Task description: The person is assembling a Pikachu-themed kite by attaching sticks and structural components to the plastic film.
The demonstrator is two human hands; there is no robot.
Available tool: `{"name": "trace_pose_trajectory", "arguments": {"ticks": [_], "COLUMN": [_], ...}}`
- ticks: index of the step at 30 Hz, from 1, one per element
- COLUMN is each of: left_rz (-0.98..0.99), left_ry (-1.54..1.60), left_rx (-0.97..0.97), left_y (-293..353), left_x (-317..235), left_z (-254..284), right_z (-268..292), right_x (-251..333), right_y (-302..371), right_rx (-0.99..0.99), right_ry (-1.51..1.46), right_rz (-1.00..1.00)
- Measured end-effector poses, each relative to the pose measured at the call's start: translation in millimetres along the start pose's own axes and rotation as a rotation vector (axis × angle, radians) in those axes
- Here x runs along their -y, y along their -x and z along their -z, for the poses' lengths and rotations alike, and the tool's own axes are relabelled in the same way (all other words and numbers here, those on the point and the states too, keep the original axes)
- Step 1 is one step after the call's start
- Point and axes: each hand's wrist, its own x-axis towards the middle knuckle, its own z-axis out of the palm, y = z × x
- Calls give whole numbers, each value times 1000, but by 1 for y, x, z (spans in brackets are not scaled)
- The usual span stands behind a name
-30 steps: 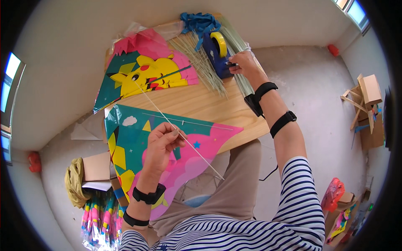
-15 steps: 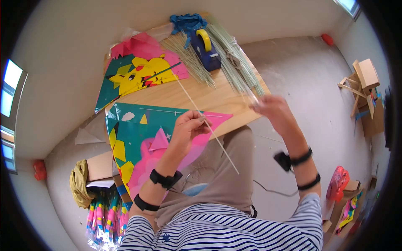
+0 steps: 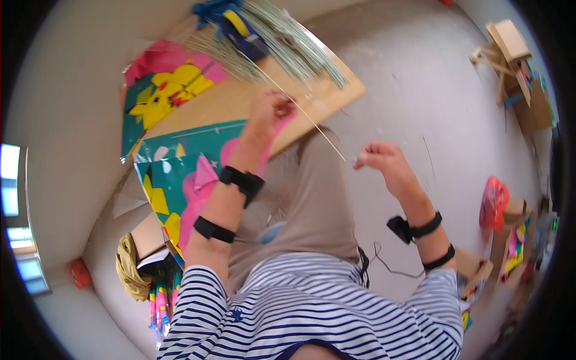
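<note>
My left hand (image 3: 270,113), smeared by motion, is closed on a thin pale stick (image 3: 313,123) that slants from the table top down toward my right hand. The fingers of my right hand (image 3: 387,163) are pinched together close by the stick's lower end. Something small and whitish shows at those fingertips, too blurred to make out. Under my left forearm lies a teal and pink printed kite sheet (image 3: 198,157), with a thin rod along its upper edge. Farther left on the table is a second kite sheet (image 3: 174,90) with a yellow cartoon figure.
Bundles of pale sticks (image 3: 300,45) lie at the far side of the wooden table (image 3: 336,99), beside a blue tape dispenser (image 3: 245,39) and blue ribbon (image 3: 210,11). Boxes and wrapped colourful goods (image 3: 161,306) stand at lower left. A wooden stool (image 3: 501,66) and red bag (image 3: 494,203) are on the right.
My right hand has moved down and left to near the stick's lower end. My left hand has moved up with the stick. The whole view has shifted and turned.
</note>
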Motion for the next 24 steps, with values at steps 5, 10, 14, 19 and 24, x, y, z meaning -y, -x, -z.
{"name": "trace_pose_trajectory", "arguments": {"ticks": [5, 10, 14, 19, 24], "left_rz": [-16, -2, 3, -1, 5], "left_ry": [-103, -154, -138, -125, -117], "left_rx": [-38, -12, -11, -13, -1], "left_y": [9, 6, -1, 1, -2], "left_x": [-16, -18, -15, -10, -10], "left_z": [-6, -9, -3, -11, -12], "right_z": [3, 6, 5, 5, 4], "right_x": [1, -7, -7, -12, -7], "right_y": [2, 0, -1, 1, 1], "right_rx": [39, 59, 46, 13, 12], "right_ry": [-45, -82, -74, -89, -85], "right_rz": [-49, -15, 5, 6, -12]}}
